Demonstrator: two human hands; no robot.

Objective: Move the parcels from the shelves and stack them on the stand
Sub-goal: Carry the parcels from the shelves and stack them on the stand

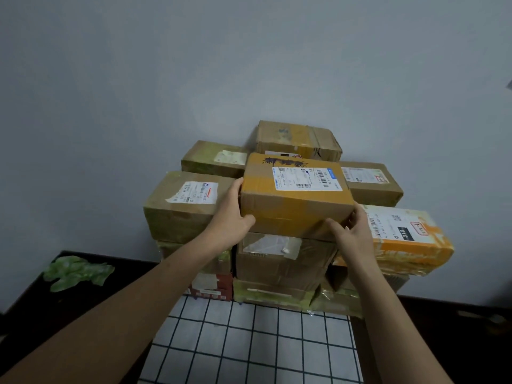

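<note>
A brown cardboard parcel (pixel 293 198) with yellow tape and a white label sits on top of the stack's middle column. My left hand (pixel 231 214) grips its left side and my right hand (pixel 352 231) grips its near right corner. Around it stand other parcels: a taped box at the left (pixel 182 206), one at the back left (pixel 210 159), one at the back top (pixel 296 139), one at the right rear (pixel 371 181) and an orange-wrapped one at the right (pixel 407 239). The stack rests on a stand with a black wire grid over white (pixel 249 345).
A plain grey wall (pixel 249 65) rises right behind the stack. On the dark floor to the left lies crumpled green plastic wrap (pixel 77 273). Lower boxes (pixel 279 267) fill the stack under the held parcel. The grid's near half is bare.
</note>
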